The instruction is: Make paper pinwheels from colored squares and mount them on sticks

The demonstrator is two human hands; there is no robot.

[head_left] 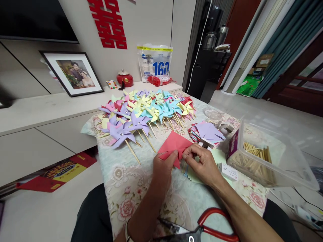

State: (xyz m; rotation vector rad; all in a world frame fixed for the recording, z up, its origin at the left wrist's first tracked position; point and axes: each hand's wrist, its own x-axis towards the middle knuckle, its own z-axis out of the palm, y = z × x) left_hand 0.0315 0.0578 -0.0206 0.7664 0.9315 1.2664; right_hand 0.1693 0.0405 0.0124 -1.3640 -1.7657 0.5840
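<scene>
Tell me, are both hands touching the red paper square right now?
Touching. The head view shows the left hand pinching the near edge of the red paper square, and the right hand with fingertips pressed on its right corner.

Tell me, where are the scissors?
The scissors lie at the bottom of the head view, on the flowered tablecloth, under the right forearm and nearer the person than the red paper both hands hold.
</scene>
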